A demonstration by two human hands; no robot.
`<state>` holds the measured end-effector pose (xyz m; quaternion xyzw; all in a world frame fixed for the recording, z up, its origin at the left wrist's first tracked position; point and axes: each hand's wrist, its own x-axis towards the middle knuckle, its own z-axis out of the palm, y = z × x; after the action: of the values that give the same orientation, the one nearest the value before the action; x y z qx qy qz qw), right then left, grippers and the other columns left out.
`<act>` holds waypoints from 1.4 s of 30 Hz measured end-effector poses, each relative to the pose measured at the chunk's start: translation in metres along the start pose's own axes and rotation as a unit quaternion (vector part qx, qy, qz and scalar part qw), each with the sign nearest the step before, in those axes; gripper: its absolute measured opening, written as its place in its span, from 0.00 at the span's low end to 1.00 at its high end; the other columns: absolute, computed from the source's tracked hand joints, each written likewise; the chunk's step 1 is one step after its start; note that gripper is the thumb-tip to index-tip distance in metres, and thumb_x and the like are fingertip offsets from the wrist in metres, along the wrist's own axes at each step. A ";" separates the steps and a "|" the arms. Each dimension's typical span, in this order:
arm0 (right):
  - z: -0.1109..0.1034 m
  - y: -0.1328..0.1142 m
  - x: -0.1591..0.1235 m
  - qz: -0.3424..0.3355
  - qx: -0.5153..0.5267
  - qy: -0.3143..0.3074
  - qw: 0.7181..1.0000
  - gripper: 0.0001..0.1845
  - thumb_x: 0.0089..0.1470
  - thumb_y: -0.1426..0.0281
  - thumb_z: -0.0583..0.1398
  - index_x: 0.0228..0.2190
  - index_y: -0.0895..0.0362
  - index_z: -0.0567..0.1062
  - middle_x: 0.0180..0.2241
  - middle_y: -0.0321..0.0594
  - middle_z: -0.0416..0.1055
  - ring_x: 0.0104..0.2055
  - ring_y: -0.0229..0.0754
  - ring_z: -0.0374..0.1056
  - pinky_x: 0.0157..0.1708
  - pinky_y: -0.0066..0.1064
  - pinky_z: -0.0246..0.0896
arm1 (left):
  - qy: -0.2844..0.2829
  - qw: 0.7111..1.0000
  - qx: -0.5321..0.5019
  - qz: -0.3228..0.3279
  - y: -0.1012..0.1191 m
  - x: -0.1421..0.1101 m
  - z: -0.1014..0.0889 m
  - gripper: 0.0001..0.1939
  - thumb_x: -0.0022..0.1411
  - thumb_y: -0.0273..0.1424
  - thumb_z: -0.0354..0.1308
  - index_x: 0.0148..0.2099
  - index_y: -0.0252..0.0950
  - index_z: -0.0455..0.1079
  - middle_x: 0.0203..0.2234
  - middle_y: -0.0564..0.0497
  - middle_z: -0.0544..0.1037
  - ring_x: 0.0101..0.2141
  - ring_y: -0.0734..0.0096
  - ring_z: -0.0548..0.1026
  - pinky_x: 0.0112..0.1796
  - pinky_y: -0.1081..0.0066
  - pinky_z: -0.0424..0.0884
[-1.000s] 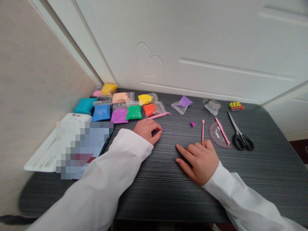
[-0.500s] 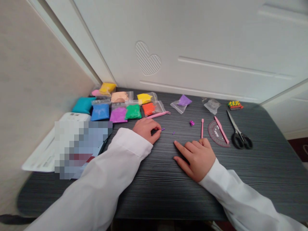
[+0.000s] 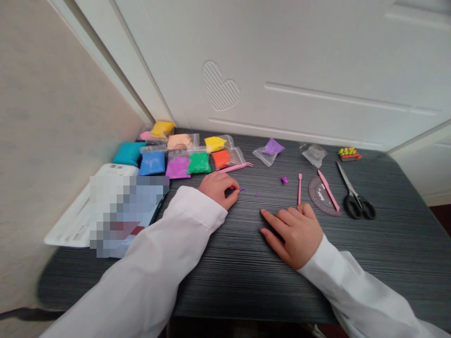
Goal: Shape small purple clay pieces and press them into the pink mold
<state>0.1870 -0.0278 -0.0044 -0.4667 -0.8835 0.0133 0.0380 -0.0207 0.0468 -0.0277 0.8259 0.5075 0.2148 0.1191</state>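
Left hand [image 3: 219, 189] pinches purple strip [image 3: 242, 189] in fingertips; right hand [image 3: 296, 234], at its four o'clock, is empty, forefinger and thumb parted.

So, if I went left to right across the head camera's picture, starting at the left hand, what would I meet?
Left hand → short purple piece → small purple lump → slender pink tool → protractor → black-handled scissors.

Pixelation is masking the screen [image 3: 145, 206], the left hand [image 3: 215, 187] is hiding one end of the tweezers [image 3: 234, 167], and both sleeves [image 3: 151, 258] are running off-frame.
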 end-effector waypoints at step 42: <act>0.014 0.020 0.054 0.026 0.103 0.063 0.992 0.11 0.52 0.70 0.50 0.32 0.57 0.71 0.32 0.41 0.67 0.36 0.39 0.62 0.39 0.31 0.58 | 0.023 1.000 -0.005 -0.002 -0.001 -0.001 0.004 0.06 0.50 0.31 0.51 0.29 0.37 0.69 0.26 0.52 0.73 0.32 0.69 0.68 0.36 0.68 0.61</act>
<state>0.1726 0.0282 -0.0167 -0.4830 -0.8607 0.0760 0.1417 -0.0198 0.0464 -0.0316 0.8192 0.5104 0.2362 0.1123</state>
